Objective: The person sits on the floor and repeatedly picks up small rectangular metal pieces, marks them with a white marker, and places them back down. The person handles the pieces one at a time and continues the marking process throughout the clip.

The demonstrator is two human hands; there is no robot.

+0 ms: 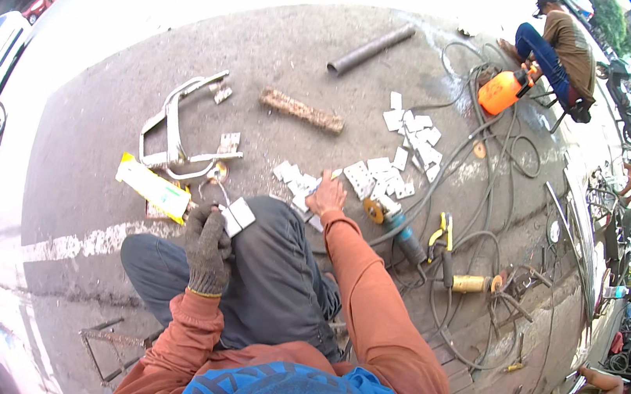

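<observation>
My left hand (208, 251), in a dark grey knitted glove, is closed on a square pale metal plate (239, 217) beside my bent knee. A thin rod or wire shows just above that glove; whether it is held I cannot tell. My bare right hand (326, 196) reaches down onto a heap of small pale metal plates (302, 187), its fingers apart and touching them. More loose plates (382, 177) spread to the right, some with holes. Close to the right hand lies a blue angle grinder (403, 238) with an orange-brown disc.
A yellow packet (155, 189) and a bent metal frame (170, 128) lie left. A rusty bar (302, 110) and pipe (371, 49) lie ahead. Cables (489, 132), an electrode holder (445, 248) and metal strips (582, 238) lie right. A person (565, 58) sits near an orange sprayer (502, 91).
</observation>
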